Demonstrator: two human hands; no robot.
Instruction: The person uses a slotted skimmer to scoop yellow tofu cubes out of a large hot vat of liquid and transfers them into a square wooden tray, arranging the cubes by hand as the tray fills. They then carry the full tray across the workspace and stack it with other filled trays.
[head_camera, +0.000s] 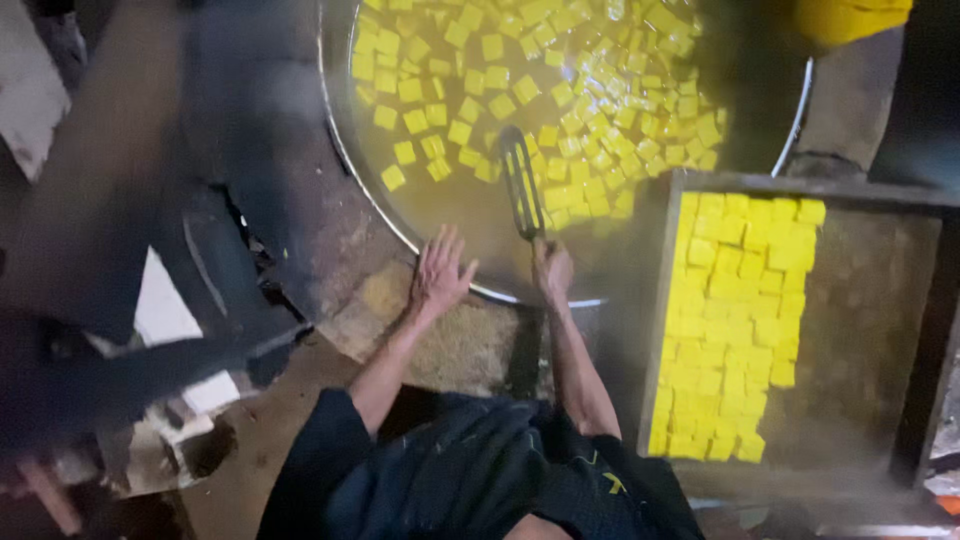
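A large round metal pan (345, 160) holds yellowish liquid with several yellow cubes (560, 90) floating in it. My right hand (551, 268) grips the handle of a dark slotted spatula (520, 180), whose blade dips into the liquid among the cubes. My left hand (440, 275) is open with fingers spread, hovering at the pan's near rim. To the right, a wooden tray (870, 300) carries rows of yellow cubes (730, 320) along its left side.
A rough stone or clay ledge (450, 340) surrounds the pan's near edge. Dark blurred shapes and pale slabs (165, 310) fill the left side. A yellow object (850, 18) sits at the top right.
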